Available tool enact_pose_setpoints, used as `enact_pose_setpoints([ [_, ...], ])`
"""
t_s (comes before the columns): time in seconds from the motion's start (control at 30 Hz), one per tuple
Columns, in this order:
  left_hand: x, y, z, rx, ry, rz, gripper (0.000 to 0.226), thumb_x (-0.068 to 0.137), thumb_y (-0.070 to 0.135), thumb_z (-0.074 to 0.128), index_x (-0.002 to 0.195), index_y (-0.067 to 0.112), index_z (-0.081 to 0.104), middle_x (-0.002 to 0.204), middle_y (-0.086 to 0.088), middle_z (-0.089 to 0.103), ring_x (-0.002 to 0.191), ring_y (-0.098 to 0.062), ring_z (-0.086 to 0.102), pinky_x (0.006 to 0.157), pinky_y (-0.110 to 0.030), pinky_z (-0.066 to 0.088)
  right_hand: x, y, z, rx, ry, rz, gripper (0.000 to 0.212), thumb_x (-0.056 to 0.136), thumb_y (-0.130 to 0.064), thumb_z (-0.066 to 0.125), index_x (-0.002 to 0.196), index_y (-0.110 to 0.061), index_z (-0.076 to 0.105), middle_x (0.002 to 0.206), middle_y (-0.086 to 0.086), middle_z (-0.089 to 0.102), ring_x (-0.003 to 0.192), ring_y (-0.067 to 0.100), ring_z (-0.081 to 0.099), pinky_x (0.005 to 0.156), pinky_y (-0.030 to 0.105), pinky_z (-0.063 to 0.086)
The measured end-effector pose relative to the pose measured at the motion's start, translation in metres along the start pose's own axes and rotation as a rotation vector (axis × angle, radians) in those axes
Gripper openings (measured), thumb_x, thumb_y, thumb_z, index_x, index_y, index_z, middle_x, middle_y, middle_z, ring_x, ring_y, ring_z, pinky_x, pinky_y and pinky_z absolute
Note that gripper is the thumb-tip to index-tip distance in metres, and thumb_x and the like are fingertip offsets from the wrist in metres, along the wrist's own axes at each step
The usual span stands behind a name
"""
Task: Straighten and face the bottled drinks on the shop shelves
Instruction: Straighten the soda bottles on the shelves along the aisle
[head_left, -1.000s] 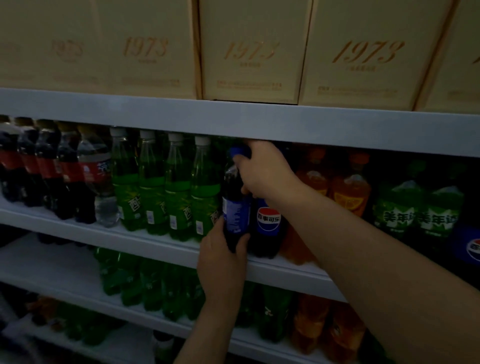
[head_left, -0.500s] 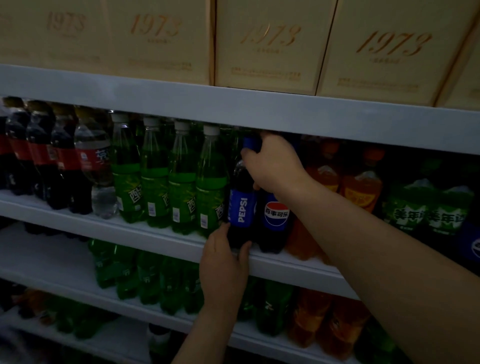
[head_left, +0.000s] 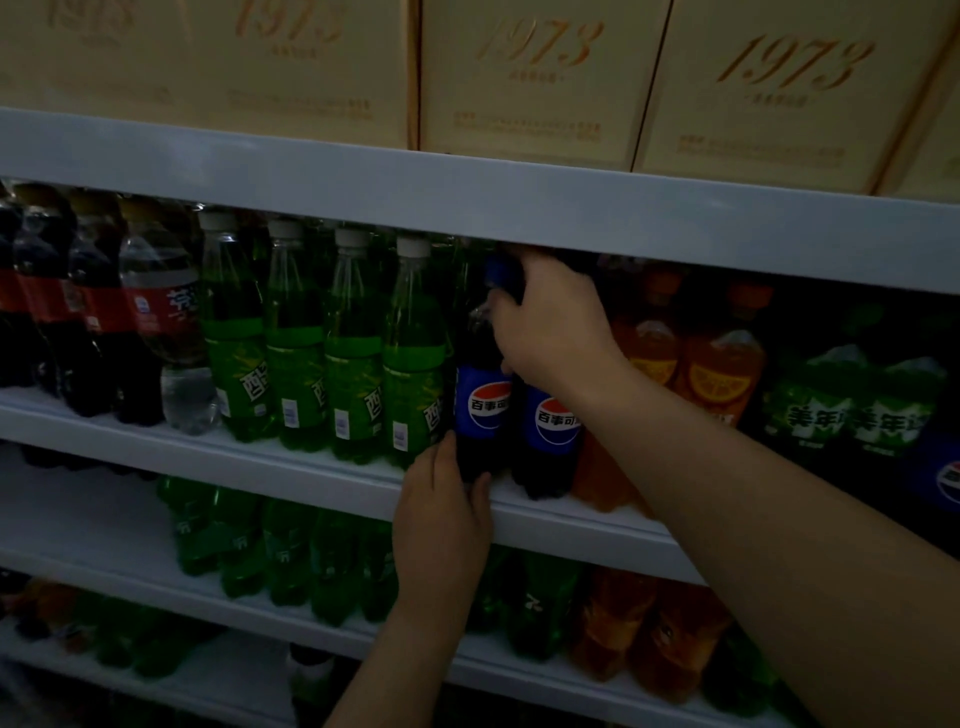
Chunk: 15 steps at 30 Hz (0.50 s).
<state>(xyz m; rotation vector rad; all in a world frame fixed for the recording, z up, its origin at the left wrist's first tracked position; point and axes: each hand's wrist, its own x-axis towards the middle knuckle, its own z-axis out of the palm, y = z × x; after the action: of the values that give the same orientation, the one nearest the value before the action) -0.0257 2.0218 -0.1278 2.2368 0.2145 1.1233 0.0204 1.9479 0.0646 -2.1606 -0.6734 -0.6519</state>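
Both hands are on one Pepsi bottle (head_left: 480, 415): left hand (head_left: 441, 514) pinches its base between thumb and fingers, right hand (head_left: 550, 332) curls round the neck and blue cap. I see the bottle roughly upright at the front edge of the middle shelf (head_left: 291, 467), logo facing me. Green soda bottles (head_left: 353, 364) sit just beside at 9 o'clock, second Pepsi bottle (head_left: 553, 441) at 3 o'clock, orange drinks (head_left: 722, 364) further that way. Cream boxes (head_left: 530, 83) at 12 o'clock, one shelf up.

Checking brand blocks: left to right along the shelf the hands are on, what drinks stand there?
red-label cola bottles → clear red-label bottle → green soda bottles → held Pepsi bottle → second Pepsi bottle → orange soda bottles → green Mirinda bottles → edge Pepsi bottle
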Motion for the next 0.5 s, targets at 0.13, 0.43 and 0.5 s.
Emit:
enact_pose_setpoints([
  [0.13,-0.0025,-0.0004,-0.0013,0.000,0.043,-0.005,0.046,0.079,0.011,0.075,0.120,0.003,0.058,0.113,-0.012,0.058,0.095,-0.026,0.061,0.077,-0.024,0.045,0.0035,-0.0017,0.0001,-0.022,0.024,0.034,0.017,0.091,-0.020,0.057,0.105,-0.011,0.055,0.085,0.002,0.059,0.059,0.017,0.060,0.063,0.036,0.057],
  [0.43,0.0045,-0.0049,0.0025,-0.055,0.014,-0.052,0.073,0.067,0.040,0.083,0.124,0.007,0.052,0.116,-0.008,0.057,0.105,-0.022,0.057,0.081,-0.028,0.049,0.0038,-0.0047,0.0071,-0.154,0.076,0.068,0.030,0.090,-0.035,0.060,0.098,-0.007,0.061,0.079,-0.002,0.052,0.058,0.006,0.042,0.057,0.022,0.040],
  [0.5,0.0032,-0.0062,0.0036,-0.067,0.019,-0.059,0.073,0.067,0.040,0.083,0.125,0.009,0.051,0.116,-0.007,0.057,0.106,-0.019,0.055,0.081,-0.024,0.045,0.0026,-0.0061,0.0075,-0.172,0.102,0.068,0.031,0.090,-0.037,0.060,0.100,-0.007,0.061,0.085,0.000,0.057,0.067,0.009,0.048,0.058,0.020,0.038],
])
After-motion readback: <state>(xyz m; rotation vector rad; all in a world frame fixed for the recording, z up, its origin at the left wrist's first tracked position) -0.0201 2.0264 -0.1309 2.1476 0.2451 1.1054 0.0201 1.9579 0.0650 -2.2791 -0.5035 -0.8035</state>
